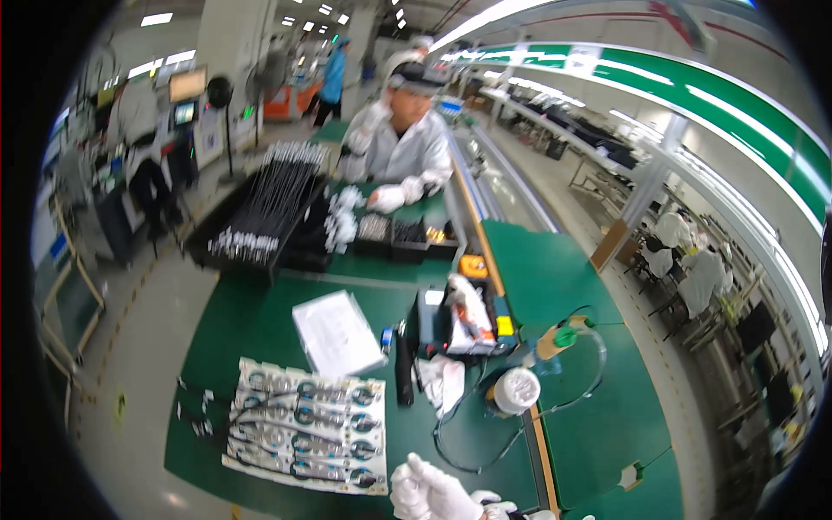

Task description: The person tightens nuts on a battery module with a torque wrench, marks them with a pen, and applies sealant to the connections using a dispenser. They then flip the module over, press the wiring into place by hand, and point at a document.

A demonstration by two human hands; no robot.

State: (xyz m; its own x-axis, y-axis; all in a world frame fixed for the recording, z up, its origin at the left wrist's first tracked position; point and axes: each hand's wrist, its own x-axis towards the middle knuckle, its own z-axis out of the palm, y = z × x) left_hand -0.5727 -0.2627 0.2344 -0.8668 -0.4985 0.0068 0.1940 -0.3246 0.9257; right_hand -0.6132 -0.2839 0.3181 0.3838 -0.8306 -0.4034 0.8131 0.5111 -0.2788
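Both of my hands wear white gloves and show at the lower edge, close together. My left hand [426, 492] has its fingers drawn together in a pinch; whatever they hold, if anything, is too small or hidden. Just to its right, my right hand [496, 506] is mostly cut off by the frame edge, its fingers unclear. Left of my hands lies a pale tray [380, 477] with rows of ring-shaped parts and dark cables [316, 444] in it. A white round tub [517, 391] stands beyond my hands to the right.
A green bench [208, 347] carries white papers [338, 333], a black tool [405, 368], a crumpled cloth [444, 381] and a black box [431, 321]. A looping tube [442, 446] runs near the tub. A tan bottle [555, 342] stands right. Across the bench sits a co-worker [407, 156] beside parts bins [409, 251].
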